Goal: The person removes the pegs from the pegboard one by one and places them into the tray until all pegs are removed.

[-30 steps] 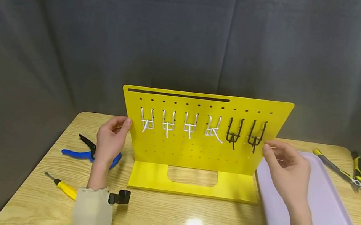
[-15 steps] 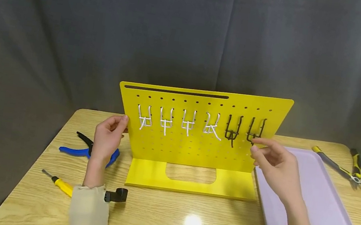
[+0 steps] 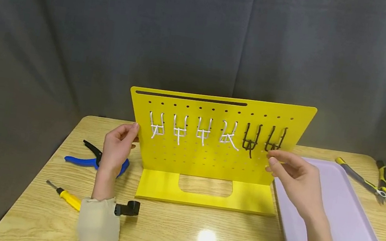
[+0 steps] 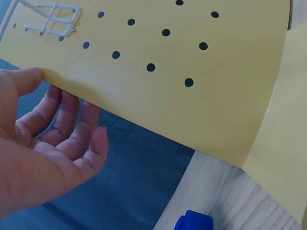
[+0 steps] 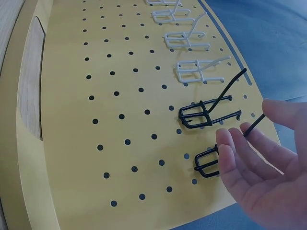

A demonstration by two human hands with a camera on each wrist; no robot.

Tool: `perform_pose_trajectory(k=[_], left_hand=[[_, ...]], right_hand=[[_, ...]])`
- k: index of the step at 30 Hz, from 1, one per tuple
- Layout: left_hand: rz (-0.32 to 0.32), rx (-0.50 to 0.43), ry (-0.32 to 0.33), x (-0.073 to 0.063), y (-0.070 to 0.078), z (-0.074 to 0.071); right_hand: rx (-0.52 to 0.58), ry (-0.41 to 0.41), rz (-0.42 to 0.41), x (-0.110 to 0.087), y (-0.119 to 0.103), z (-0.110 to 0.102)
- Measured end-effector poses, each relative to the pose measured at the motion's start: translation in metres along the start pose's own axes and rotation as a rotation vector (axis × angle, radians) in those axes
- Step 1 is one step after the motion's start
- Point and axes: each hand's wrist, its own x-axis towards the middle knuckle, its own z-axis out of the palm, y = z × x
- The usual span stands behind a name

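A yellow pegboard (image 3: 206,157) stands on the table, with a row of white wire hooks and two black ones on it. My left hand (image 3: 116,149) holds the board's left edge, thumb on the front and fingers behind. With thumb and fingers, my right hand (image 3: 299,180) pinches the prong of the rightmost black hook (image 5: 197,165). That hook's upper part is hidden behind the fingers in the right wrist view. Beside it is the other black hook (image 5: 209,113), its prong slanting upward.
Left of the board lie a blue and black clamp (image 3: 81,161) and a yellow screwdriver (image 3: 70,200). A lilac tray (image 3: 341,223) lies at the right. Grey-yellow pliers (image 3: 355,177) and a black-yellow handled tool (image 3: 382,176) lie beyond it. A dark curtain (image 3: 205,35) hangs behind.
My right hand has moved left from the board's right edge to the rightmost black hook. My left hand has stayed at the left edge.
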Motion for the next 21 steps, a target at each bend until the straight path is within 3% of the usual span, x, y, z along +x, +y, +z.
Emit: perform_pose_trajectory(k=[9, 16, 21], left_hand=[[-0.01, 0.048, -0.013, 0.0002, -0.0019, -0.0009], [-0.012, 0.037, -0.021, 0.0006, 0.0006, -0.0004], [-0.011, 0.027, -0.032, -0.0004, 0.0018, 0.0003]], right_hand=[[0.089, 0.021, 0.02, -0.0006, 0.0018, 0.0001], [0.273, 0.042, 0.05, -0.0007, 0.0004, 0.0002], [0.367, 0.03, 0.028, -0.0007, 0.0, 0.0004]])
